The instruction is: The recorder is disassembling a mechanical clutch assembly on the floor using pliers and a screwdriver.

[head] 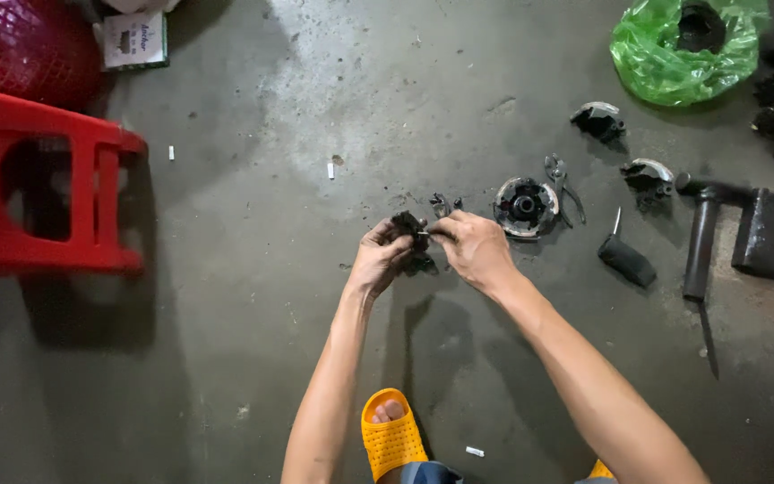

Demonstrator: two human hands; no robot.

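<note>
**Both hands pinching a small dark part over the concrete floor**

At your far left a red plastic stool (42, 179) stands at the frame edge, with a wide stretch of concrete floor (253, 296) open between it and your arms. Your left hand (380, 258) is raised, fingers curled and pinching a small black part (408, 224). Your right hand (474, 248) meets it from the other side, thumb and forefinger pressed on the same part's edge; both forearms angle up toward the middle. One yellow slipper (392, 436) shows between them. Just right of your hands lies one round metal hub (525, 207), one pair of pliers (563, 184) touching its rim, then two curved brake shoes (598, 119), one black-handled tool (627, 259), one hammer (700, 237) and one green bag (678, 49) crowding the right edge.
</note>
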